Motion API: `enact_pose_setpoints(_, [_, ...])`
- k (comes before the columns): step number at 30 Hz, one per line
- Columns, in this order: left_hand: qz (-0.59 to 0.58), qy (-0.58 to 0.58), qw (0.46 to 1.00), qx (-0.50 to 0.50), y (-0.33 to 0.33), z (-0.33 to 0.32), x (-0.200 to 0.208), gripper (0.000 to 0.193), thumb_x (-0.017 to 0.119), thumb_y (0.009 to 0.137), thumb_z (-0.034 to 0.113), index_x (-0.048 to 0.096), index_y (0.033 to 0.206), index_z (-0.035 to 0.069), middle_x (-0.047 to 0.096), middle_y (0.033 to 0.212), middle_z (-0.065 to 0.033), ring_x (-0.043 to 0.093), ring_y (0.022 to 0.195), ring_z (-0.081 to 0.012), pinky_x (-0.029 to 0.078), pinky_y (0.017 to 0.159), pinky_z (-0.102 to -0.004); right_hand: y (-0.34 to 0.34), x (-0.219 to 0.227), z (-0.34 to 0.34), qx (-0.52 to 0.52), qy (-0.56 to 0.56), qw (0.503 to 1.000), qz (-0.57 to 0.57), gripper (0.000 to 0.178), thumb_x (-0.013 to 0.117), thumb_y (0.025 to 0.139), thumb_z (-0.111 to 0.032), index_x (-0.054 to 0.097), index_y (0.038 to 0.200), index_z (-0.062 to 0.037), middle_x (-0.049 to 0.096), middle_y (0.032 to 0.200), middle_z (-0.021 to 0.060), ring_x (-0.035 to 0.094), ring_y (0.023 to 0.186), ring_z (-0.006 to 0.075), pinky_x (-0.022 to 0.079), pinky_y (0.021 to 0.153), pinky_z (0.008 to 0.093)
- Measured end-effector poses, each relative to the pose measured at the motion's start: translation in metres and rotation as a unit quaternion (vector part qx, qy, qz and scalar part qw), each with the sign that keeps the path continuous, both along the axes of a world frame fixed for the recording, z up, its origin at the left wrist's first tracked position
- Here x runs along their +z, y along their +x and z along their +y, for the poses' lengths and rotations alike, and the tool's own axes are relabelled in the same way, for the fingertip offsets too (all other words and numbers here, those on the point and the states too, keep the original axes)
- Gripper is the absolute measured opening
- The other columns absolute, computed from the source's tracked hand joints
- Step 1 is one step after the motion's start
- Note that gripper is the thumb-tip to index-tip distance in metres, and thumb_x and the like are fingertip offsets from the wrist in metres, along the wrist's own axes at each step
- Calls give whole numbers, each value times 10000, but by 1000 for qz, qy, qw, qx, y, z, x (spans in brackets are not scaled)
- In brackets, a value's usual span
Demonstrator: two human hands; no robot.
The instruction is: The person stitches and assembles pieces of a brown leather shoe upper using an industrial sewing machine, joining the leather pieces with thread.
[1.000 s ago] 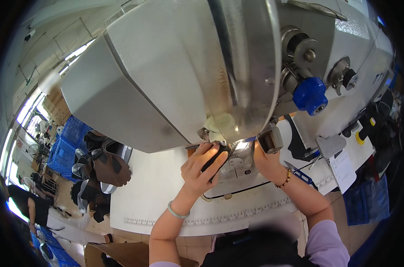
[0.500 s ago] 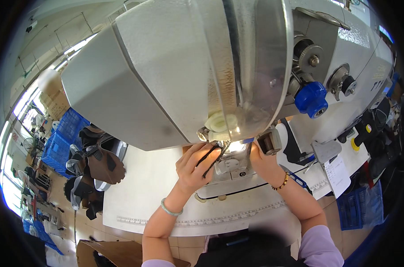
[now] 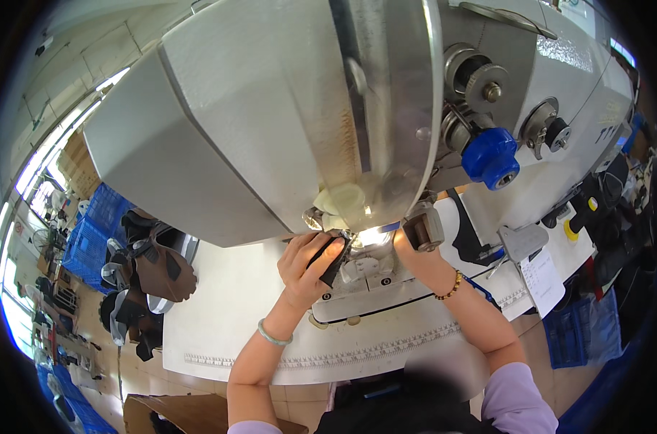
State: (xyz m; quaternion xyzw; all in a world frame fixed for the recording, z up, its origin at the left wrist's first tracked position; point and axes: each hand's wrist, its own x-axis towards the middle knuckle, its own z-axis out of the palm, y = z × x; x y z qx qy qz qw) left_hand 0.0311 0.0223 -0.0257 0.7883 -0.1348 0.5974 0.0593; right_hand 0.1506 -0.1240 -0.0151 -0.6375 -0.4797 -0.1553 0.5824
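Since half a second ago, the black piece [image 3: 335, 266] has turned to show me a broader face. From the left I see brown-and-black pieces [image 3: 171, 275] beside the counter [image 3: 223, 300], then the left hand [image 3: 301, 271], its fingers clamped on that black piece at the near side of the sewing machine [image 3: 249, 108], and farther right the right hand [image 3: 421, 264], whose fingers are partly hidden, so I cannot tell whether they close on anything.

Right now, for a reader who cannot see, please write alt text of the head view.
A person's left hand holds a black piece of material at a large sewing machine over a white table. The right hand is opposite, fingertips hidden.
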Motion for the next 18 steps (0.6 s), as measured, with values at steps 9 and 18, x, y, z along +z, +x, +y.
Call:
enact_pose_setpoints(9, [13,-16,1000,-5,-2,17,-7,455,703,560,29,629,1006,88,614,888,-92,562,725,-253,445,607,-309,7,3,-1,-33,6,998,-47,121,465,715,106,548,789,58,485,1013,176,484,888,314,412,759,388])
enact_pose_setpoints(18, [39,50,997,34,-17,14,11,494,565,519,103,669,1002,99,628,974,-88,579,761,-255,468,623,-314,15,-2,9,63,-2,993,101,190,441,798,49,484,618,3,414,452,57,390,427,199,192,1090,421])
